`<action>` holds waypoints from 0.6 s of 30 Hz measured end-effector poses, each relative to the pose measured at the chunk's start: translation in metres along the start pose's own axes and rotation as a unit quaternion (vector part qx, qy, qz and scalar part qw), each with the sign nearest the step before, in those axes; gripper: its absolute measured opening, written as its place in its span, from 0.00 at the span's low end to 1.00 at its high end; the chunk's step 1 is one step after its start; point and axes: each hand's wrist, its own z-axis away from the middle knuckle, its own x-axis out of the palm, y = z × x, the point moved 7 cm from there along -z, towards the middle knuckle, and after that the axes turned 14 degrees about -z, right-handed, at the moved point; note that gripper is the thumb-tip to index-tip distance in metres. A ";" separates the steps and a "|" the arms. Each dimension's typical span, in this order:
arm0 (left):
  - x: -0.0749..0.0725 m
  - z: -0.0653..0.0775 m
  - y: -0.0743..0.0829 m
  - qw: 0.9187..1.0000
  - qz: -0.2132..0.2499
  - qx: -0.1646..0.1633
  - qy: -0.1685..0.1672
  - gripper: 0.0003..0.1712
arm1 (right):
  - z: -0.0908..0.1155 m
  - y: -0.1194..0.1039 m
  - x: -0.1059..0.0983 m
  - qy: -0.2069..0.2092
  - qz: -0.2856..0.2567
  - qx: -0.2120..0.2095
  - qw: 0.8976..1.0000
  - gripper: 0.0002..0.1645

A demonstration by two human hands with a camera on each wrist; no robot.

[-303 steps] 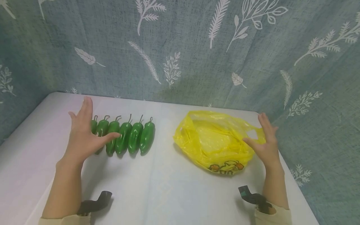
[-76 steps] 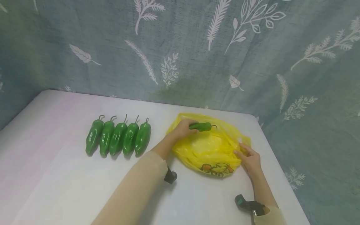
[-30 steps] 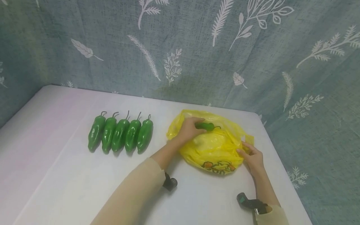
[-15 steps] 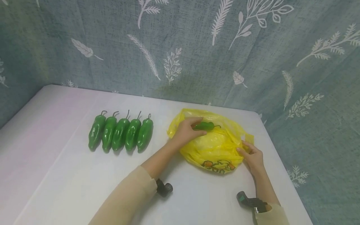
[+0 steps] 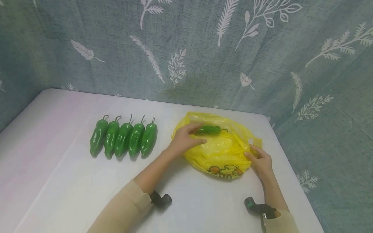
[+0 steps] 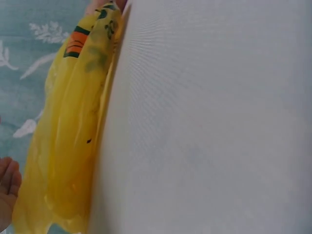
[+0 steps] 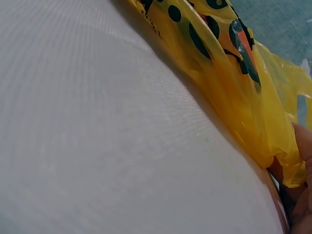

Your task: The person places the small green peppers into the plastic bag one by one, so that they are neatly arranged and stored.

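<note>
One pepper (image 5: 210,130)'s lying sideways in the yellow bag (image 5: 201,161), left hand (image 5: 183,139)'s hovering wide right by it, right hand (image 5: 263,163)'s pinching the bag's right side.

A yellow bag (image 6: 73,146) slanted down the left of the left wrist view, from 11 o'clock to 7 o'clock, beside a white surface (image 6: 209,126).
The bag's folds ran lengthwise; an orange patch (image 6: 75,44) with dark bands showed at about 10 o'clock, dark green marks (image 6: 111,27) at 11, and a small black mark (image 6: 89,141) near 8. The left hand (image 6: 7,195), cut off by the frame at 8 o'clock, sat near the bag; contact was unclear. The right hand (image 6: 94,5) showed only in part at 11 o'clock, against the bag's far end. Blue-green cloth (image 6: 17,105) with white leaf prints (image 6: 48,32) hung behind, between 9 and 11 o'clock.
</note>
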 end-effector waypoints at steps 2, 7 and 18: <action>-0.004 0.003 0.000 1.000 -0.006 -0.005 -0.002 0.38 | 0.000 0.001 0.000 0.000 0.002 0.002 1.000 0.33; -0.019 0.011 0.002 0.999 -0.035 -0.003 0.006 0.40 | -0.001 0.002 0.000 0.001 0.008 0.008 1.000 0.33; -0.053 0.027 -0.002 0.999 -0.020 -0.013 0.047 0.42 | 0.003 -0.003 0.001 -0.014 0.028 0.000 1.000 0.33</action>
